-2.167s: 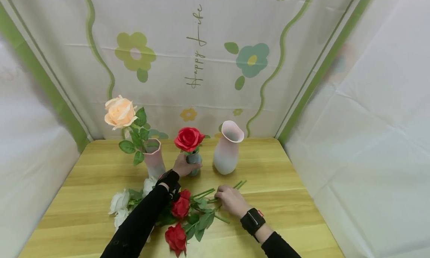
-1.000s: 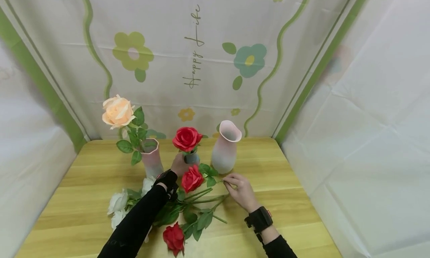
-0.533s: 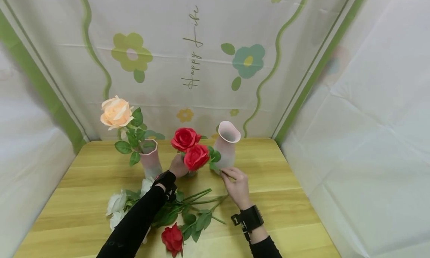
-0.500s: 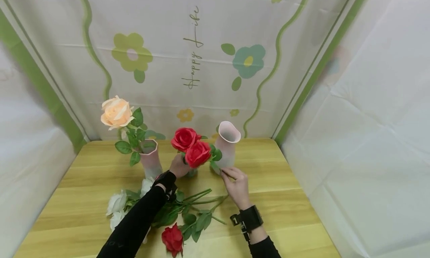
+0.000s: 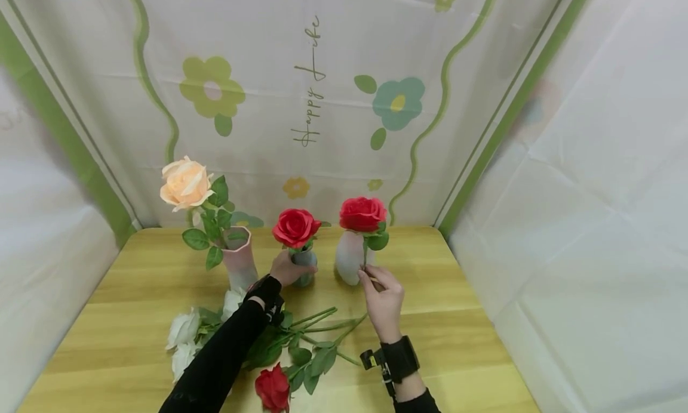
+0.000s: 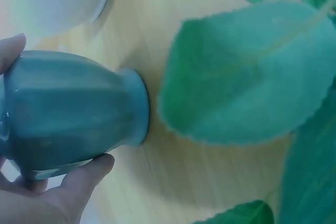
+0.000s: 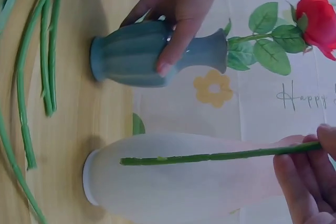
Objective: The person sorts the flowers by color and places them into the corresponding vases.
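My left hand (image 5: 287,268) grips a small blue-grey vase (image 6: 73,108) that stands on the table with one red rose (image 5: 295,228) in it. With thumb and fingertips, my right hand (image 5: 385,296) pinches the green stem (image 7: 220,156) of another red rose (image 5: 362,215). That rose is upright, its bloom in front of the mouth of a pink-and-white vase (image 5: 348,261). In the right wrist view the stem's lower end hangs free, in front of the pink-and-white vase and apart from the blue-grey one.
A pink-to-grey vase (image 5: 240,261) with a peach rose (image 5: 186,183) stands at the left. White roses (image 5: 184,329), a red rose (image 5: 273,388) and several loose stems (image 5: 322,323) lie on the wooden table (image 5: 441,317). A printed cloth (image 5: 258,55) hangs behind.
My right hand has lifted the red rose from the pile by its stem. It swung over by the blue-grey vase, then right to the pink-and-white vase. My left hand stays on its vase.
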`<state>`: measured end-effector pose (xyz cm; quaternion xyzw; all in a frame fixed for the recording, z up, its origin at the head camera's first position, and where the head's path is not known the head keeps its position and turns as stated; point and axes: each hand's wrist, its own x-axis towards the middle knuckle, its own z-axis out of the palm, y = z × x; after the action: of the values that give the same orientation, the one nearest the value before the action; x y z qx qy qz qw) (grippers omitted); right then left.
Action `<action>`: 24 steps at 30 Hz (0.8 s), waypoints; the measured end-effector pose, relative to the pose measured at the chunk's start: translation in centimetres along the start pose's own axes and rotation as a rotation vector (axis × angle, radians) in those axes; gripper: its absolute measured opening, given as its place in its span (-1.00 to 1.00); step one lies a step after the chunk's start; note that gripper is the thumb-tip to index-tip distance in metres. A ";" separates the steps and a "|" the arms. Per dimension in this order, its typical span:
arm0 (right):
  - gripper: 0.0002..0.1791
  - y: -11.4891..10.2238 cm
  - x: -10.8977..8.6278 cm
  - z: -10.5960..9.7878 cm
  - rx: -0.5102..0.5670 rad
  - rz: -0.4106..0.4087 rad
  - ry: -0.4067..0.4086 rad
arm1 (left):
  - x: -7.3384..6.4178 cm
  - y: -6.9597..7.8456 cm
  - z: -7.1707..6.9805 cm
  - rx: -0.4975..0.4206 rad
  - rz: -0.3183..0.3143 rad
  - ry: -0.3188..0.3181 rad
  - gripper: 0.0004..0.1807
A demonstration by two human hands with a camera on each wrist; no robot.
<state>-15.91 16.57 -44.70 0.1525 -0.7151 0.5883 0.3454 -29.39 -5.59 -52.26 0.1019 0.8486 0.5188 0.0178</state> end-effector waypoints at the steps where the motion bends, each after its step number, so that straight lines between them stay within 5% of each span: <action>1: -0.81 0.0 -0.1 -0.1 0.007 0.012 0.003 | -0.2 0.1 0.0 -0.003 -0.010 -0.001 -0.18; 10: -0.82 -0.1 -0.2 -0.5 0.045 0.100 0.043 | -0.1 0.3 0.2 0.036 -0.070 -0.005 -0.20; 19: -0.78 2.1 0.1 -0.6 0.140 0.227 0.103 | 0.6 -0.6 0.6 0.032 -0.041 0.013 -0.15; 24: -0.77 1.6 0.8 -0.2 0.188 0.189 0.107 | 0.6 -0.5 0.7 0.070 -0.041 0.023 -0.14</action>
<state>-17.40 17.34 -45.29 0.0845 -0.6486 0.6898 0.3102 -30.01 -5.08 -53.00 0.0791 0.8684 0.4893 0.0148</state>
